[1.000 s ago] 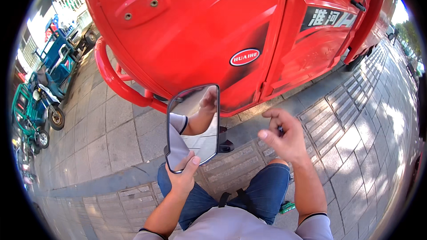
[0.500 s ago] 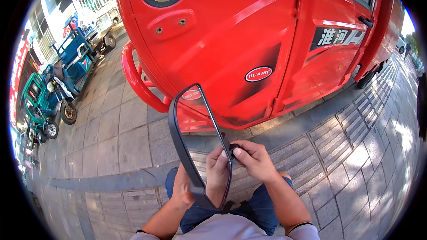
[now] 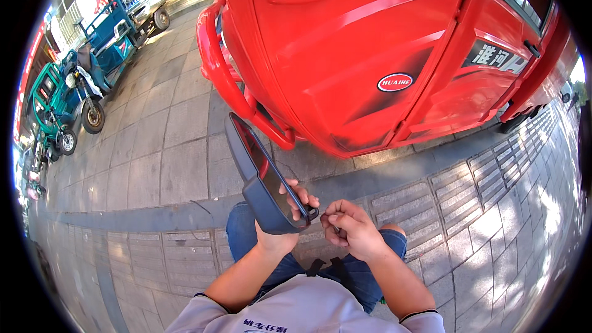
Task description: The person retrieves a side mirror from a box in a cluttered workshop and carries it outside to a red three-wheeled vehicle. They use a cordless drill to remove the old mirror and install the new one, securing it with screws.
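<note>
Left hand [image 3: 285, 225] grips black mirror [image 3: 262, 179]; right hand [image 3: 348, 229] pinched shut (red vehicle [image 3: 382, 49] close ahead).

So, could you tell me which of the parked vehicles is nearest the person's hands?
The red vehicle directly ahead; the blue and green ones stand farther left.

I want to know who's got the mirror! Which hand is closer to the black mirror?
Left. The left hand grips the black mirror at its lower end; the right hand is beside it, fingers pinched, just off its lower edge.
</note>
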Motion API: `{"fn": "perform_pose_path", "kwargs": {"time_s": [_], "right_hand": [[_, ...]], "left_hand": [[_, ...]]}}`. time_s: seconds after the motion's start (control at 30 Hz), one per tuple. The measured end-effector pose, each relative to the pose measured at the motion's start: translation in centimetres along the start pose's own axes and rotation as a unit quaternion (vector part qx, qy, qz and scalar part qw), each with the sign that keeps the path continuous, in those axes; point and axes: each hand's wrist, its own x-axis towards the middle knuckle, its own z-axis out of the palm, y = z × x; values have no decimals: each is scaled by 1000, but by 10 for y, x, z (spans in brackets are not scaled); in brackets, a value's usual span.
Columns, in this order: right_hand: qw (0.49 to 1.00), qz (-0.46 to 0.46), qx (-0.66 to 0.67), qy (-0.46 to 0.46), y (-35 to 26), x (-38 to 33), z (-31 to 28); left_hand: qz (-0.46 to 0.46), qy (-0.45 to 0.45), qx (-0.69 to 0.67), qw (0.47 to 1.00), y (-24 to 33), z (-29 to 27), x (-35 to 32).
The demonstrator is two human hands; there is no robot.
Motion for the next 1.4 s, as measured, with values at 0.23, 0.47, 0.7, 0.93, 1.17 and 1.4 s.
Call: {"fn": "perform_pose_path", "kwargs": {"time_s": [0.23, 0.47, 0.7, 0.93, 1.17, 1.4], "right_hand": [[990, 21, 137, 35, 48, -7, -36], [986, 74, 140, 51, 66, -8, -41], [997, 41, 42, 51, 85, -1, -53], [995, 21, 92, -32, 43, -10, -22], [995, 4, 84, -56, 41, -15, -24], [1000, -21, -4, -7, 33, -13, -4]], "left_hand": [[-14, 29, -39, 999, -1, -27, -12], [-24, 13, -9, 1000, -7, -46, -14], [-36, -10, 2, 999, -9, -48, -12], [-79, 16, -74, 994, -4, -35, -11], [-6, -22, 119, 993, -12, -25, -19], [-52, -38, 134, 989, -11, -26, -30]]}}
